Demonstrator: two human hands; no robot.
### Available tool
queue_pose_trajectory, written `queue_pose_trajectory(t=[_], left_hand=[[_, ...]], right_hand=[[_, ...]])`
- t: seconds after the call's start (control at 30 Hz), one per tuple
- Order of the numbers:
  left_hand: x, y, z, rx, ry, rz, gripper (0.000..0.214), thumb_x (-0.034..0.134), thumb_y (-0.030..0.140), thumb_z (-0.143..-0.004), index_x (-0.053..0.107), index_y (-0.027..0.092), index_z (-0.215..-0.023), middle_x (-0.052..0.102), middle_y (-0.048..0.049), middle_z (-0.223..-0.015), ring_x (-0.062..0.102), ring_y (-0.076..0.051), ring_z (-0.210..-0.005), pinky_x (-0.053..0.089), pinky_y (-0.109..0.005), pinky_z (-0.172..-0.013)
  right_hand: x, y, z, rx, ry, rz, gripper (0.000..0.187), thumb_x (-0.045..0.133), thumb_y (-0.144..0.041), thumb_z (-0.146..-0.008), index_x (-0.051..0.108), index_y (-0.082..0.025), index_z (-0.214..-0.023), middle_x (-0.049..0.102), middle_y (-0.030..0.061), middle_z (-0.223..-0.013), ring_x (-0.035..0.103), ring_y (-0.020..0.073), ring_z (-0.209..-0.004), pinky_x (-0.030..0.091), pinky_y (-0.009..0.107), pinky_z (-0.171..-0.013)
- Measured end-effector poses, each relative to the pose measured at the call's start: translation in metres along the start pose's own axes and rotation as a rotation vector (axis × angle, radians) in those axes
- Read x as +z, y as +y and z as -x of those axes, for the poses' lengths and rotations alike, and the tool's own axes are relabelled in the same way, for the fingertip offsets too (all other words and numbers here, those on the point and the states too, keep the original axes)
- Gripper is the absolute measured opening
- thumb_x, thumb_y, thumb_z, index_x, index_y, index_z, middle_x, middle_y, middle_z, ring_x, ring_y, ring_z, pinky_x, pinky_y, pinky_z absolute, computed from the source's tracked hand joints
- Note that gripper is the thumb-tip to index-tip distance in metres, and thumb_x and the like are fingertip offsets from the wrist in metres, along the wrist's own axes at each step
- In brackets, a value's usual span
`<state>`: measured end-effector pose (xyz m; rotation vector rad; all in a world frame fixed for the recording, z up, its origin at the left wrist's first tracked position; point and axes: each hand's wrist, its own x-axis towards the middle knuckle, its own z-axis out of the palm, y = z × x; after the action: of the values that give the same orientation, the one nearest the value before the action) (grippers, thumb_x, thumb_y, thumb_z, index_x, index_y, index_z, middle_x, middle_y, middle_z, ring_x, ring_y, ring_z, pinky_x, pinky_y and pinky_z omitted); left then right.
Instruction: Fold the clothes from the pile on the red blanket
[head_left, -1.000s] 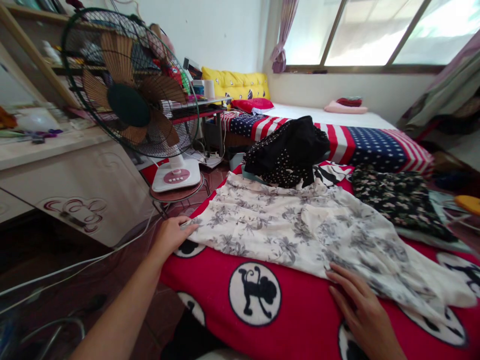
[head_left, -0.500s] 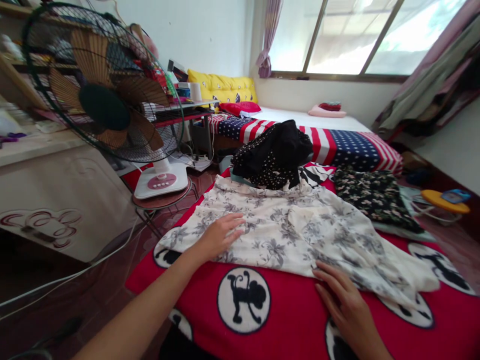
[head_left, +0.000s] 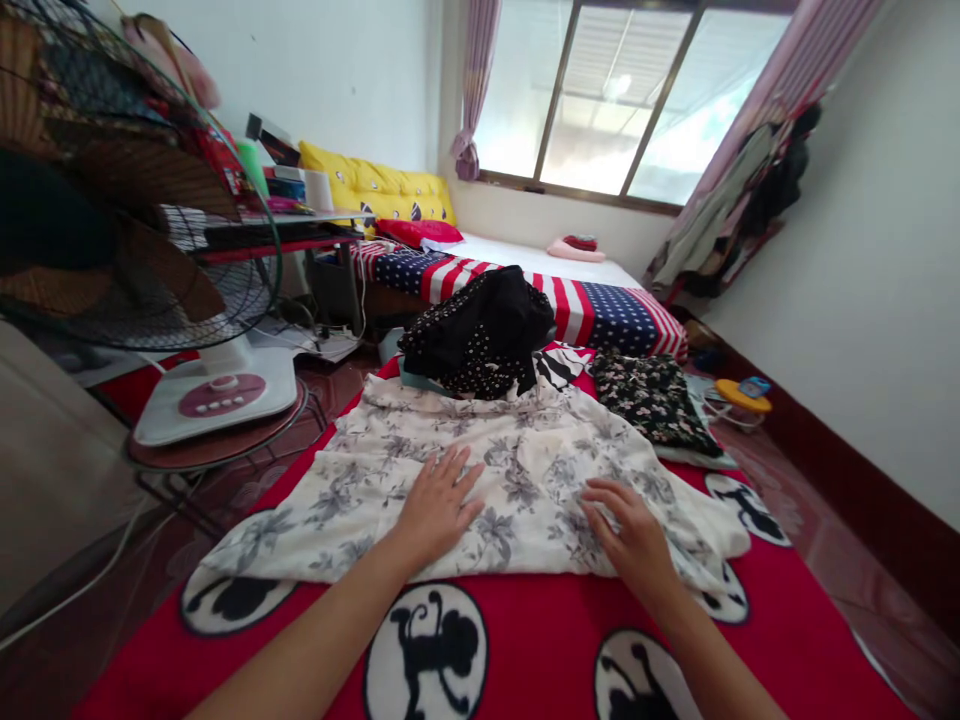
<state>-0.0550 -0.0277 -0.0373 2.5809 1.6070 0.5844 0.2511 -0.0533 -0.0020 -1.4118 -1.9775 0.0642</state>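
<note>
A white garment with grey flowers (head_left: 517,470) lies spread over a red blanket with monkey prints (head_left: 540,630). My left hand (head_left: 439,505) rests flat on the cloth near its middle, fingers spread. To the right, my right hand (head_left: 626,525) is over the same garment with its fingers stretched and slightly bent, holding nothing. Whether the right fingertips press on the fabric I cannot tell. Beyond the garment's far edge sits a heap of black clothes (head_left: 480,330), some dotted. Beside that heap, a folded black floral garment (head_left: 652,400) lies at the right.
An electric fan (head_left: 225,390) stands on a round stool at the left. Behind it is a desk (head_left: 285,235) with boxes. A bed with a stars-and-stripes cover (head_left: 525,290) runs along the back. A small yellow stool (head_left: 742,395) is on the right floor.
My right hand has moved from the garment's near edge inward onto it. My left hand now lies flatter on the cloth. The view has turned to the right.
</note>
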Motion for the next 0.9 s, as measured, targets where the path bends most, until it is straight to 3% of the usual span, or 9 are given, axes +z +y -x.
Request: queue_pose_trajectory(t=[0.1,0.2,0.37,0.43,0.53,0.67,0.73,0.8,0.9], left_hand=[[-0.002,0.001,0.0,0.005,0.002,-0.016,0.053,0.046,0.044,-0.094,0.043,0.027,-0.144,0.03,-0.0082,-0.156,0.025,-0.028,-0.145,0.018,-0.051,-0.118],[-0.004,0.002,-0.001,-0.006,0.001,-0.004,0.052,0.046,0.045,-0.094,0.044,0.028,-0.143,0.03,-0.0067,-0.156,0.024,-0.028,-0.145,0.019,-0.05,-0.118],[-0.004,0.003,0.0,-0.031,-0.001,0.037,0.051,0.042,0.049,-0.095,0.044,0.03,-0.143,0.029,-0.0046,-0.157,0.024,-0.026,-0.145,0.018,-0.05,-0.119],[-0.004,0.003,0.0,-0.033,0.001,0.047,0.051,0.042,0.049,-0.095,0.044,0.031,-0.143,0.029,-0.0042,-0.157,0.024,-0.026,-0.145,0.018,-0.05,-0.119],[-0.005,0.003,0.0,-0.038,-0.001,0.057,0.051,0.042,0.05,-0.095,0.043,0.032,-0.143,0.029,-0.0041,-0.157,0.024,-0.026,-0.145,0.019,-0.05,-0.119],[-0.006,0.002,0.0,-0.043,-0.017,0.073,0.052,0.043,0.05,-0.094,0.044,0.031,-0.142,0.029,-0.0044,-0.157,0.023,-0.026,-0.145,0.019,-0.05,-0.119],[-0.006,0.002,0.0,-0.043,-0.015,0.079,0.051,0.042,0.051,-0.094,0.044,0.032,-0.142,0.028,-0.0042,-0.157,0.023,-0.025,-0.146,0.019,-0.05,-0.119],[-0.005,0.002,0.0,-0.044,-0.008,0.083,0.051,0.041,0.052,-0.095,0.044,0.032,-0.142,0.028,-0.0039,-0.157,0.022,-0.025,-0.146,0.018,-0.051,-0.119],[-0.005,0.002,0.001,-0.039,-0.001,0.089,0.051,0.041,0.051,-0.095,0.043,0.032,-0.142,0.028,-0.0042,-0.157,0.021,-0.025,-0.146,0.017,-0.051,-0.119]], right_hand=[[0.007,0.021,-0.032,0.071,0.027,-0.014,0.023,0.053,-0.037,-0.088,0.07,-0.022,-0.089,0.065,0.0093,-0.109,0.062,0.0253,-0.1,0.049,0.045,-0.092],[0.015,0.038,-0.066,0.159,0.036,-0.085,0.024,0.053,-0.034,-0.084,0.07,-0.018,-0.088,0.064,0.0112,-0.109,0.065,0.0207,-0.082,0.054,0.039,-0.079],[0.038,0.045,-0.126,0.195,0.048,-0.072,0.02,0.053,-0.023,-0.077,0.068,-0.015,-0.089,0.064,0.0098,-0.099,0.062,0.0168,-0.07,0.052,0.036,-0.076],[0.051,0.043,-0.149,0.191,0.046,-0.054,0.025,0.053,-0.019,-0.075,0.067,-0.014,-0.095,0.063,0.0104,-0.102,0.061,0.0171,-0.071,0.052,0.037,-0.078],[0.069,0.04,-0.179,0.18,0.042,-0.02,0.046,0.054,-0.01,-0.07,0.061,-0.011,-0.116,0.056,0.0152,-0.122,0.061,0.0202,-0.088,0.051,0.035,-0.082],[0.083,0.037,-0.203,0.18,-0.008,0.037,0.069,0.06,-0.004,-0.062,0.052,-0.013,-0.13,0.051,0.0157,-0.131,0.058,0.0238,-0.103,0.049,0.033,-0.082],[0.085,0.038,-0.207,0.192,-0.06,0.076,0.059,0.068,-0.007,-0.058,0.061,-0.014,-0.117,0.059,0.0131,-0.118,0.06,0.0237,-0.095,0.049,0.032,-0.077],[0.082,0.038,-0.21,0.205,-0.107,0.121,0.035,0.076,-0.013,-0.055,0.068,-0.015,-0.09,0.065,0.0097,-0.101,0.062,0.0228,-0.085,0.048,0.031,-0.071],[0.067,0.036,-0.215,0.225,-0.1,0.196,0.015,0.076,-0.024,-0.062,0.063,-0.016,-0.066,0.066,0.0105,-0.095,0.062,0.0257,-0.087,0.047,0.033,-0.072]])
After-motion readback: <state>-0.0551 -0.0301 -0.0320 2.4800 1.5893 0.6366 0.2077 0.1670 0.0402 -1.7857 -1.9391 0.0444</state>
